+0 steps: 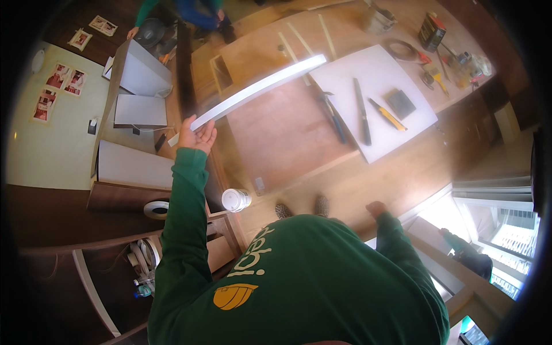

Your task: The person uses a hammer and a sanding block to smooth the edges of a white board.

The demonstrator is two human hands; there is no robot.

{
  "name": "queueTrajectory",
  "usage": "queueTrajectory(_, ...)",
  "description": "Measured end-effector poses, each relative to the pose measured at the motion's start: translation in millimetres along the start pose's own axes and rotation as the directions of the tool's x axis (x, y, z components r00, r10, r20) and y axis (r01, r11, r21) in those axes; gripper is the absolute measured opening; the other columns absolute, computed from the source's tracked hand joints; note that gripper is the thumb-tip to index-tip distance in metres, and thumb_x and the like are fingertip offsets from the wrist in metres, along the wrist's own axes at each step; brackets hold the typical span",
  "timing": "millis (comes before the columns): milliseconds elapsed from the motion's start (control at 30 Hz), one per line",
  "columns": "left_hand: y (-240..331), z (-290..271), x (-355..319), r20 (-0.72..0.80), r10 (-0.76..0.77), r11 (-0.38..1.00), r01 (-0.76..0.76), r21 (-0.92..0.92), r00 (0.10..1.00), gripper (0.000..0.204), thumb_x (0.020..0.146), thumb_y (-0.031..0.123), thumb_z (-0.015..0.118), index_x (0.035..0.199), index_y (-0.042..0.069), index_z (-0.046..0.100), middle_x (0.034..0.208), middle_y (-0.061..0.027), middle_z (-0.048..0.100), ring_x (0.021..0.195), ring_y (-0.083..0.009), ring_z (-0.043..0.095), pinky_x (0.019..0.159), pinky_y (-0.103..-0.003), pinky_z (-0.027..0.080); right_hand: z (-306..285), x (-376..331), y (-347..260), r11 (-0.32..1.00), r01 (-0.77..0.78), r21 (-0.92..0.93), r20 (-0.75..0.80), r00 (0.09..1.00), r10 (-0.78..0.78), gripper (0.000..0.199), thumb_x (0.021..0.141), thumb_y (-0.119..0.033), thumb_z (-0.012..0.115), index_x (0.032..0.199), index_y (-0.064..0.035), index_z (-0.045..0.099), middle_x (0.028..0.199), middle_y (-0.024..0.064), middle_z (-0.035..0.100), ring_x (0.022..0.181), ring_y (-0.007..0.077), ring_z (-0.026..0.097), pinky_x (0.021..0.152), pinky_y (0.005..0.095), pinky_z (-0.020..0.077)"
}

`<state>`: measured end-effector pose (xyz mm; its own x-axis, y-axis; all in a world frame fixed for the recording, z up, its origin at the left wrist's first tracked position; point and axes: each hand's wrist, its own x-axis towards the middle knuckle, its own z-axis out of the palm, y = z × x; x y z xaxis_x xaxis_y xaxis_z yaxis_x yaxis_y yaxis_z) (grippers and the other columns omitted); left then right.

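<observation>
My left hand stretches forward on the left. Its thumb and fingers hold the lower end of a long white strip, which slants up to the right over the brown work surface. The strip's far end lies close to a white panel. On that panel are a file, a yellow utility knife and a dark rectangular block. A hammer lies along the panel's left edge. Down at my right side hangs my right hand, away from the tools; its fingers are mostly hidden.
A white tub stands near my feet. Left are grey-white cabinet panels and a roll of tape. At the far right sit a dark can, a yellow-handled brush and jars. Another person's hand shows at the top.
</observation>
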<state>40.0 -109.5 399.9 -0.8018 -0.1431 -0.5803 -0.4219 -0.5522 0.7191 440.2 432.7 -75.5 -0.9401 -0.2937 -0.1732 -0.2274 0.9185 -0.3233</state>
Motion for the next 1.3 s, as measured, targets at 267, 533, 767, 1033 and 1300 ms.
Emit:
queueTrajectory(267,1,-4,-3,0.017,0.014,1.000,-0.014,-0.003,1.000,0.043,0.089,0.033,0.072,0.118,0.005,0.057,0.113,-0.0101,0.065,0.107,-0.0267,0.069,0.094,-0.039,0.049,-26,4,-16,0.878,-0.334,0.344,0.308,0.923,0.230,0.003,0.083,-0.016,0.066,0.084,-0.0132,0.065,0.077,0.0083,0.064,0.075,0.0300,0.062,0.065,0.0454,0.0512)
queueTrajectory(533,16,23,-1,0.095,0.038,0.999,-0.041,0.030,0.995,0.036,0.091,0.036,0.071,0.104,0.004,0.060,0.111,-0.0082,0.070,0.102,-0.0215,0.072,0.095,-0.037,0.050,-12,3,19,0.464,-0.617,0.635,0.518,0.786,0.337,0.027,0.095,-0.024,0.054,0.071,-0.0117,0.054,0.060,0.0043,0.050,0.048,0.0203,0.050,0.042,0.0365,0.0392)
queueTrajectory(767,31,16,5,0.046,0.087,0.993,-0.090,0.070,0.995,0.044,0.093,0.039,0.067,0.119,0.004,0.058,0.118,-0.0108,0.067,0.109,-0.0241,0.070,0.095,-0.039,0.050,-41,23,-28,0.273,-0.698,0.661,0.567,0.704,0.427,0.023,0.092,-0.022,0.058,0.073,-0.0106,0.054,0.062,0.0050,0.052,0.048,0.0198,0.051,0.042,0.0361,0.0404)
queueTrajectory(1033,35,19,13,0.078,0.141,0.982,-0.150,0.118,0.987,0.071,0.100,0.046,0.057,0.146,-0.003,0.035,0.140,-0.0208,0.052,0.116,-0.0322,0.066,0.102,-0.044,0.050,-84,51,-60,0.226,-0.769,0.598,0.627,0.625,0.466,0.017,0.085,-0.021,0.068,0.076,-0.0091,0.060,0.070,0.0070,0.062,0.058,0.0242,0.062,0.052,0.0397,0.0518)
queueTrajectory(1300,40,32,8,0.118,0.173,0.975,-0.187,0.117,0.978,0.067,0.099,0.056,0.058,0.134,0.000,0.047,0.130,-0.0171,0.058,0.118,-0.0277,0.066,0.102,-0.043,0.050,-85,56,-44,0.132,-0.734,0.666,0.610,0.638,0.471,0.019,0.096,-0.028,0.064,0.100,-0.0093,0.064,0.079,0.0065,0.066,0.059,0.0200,0.063,0.047,0.0343,0.0473)
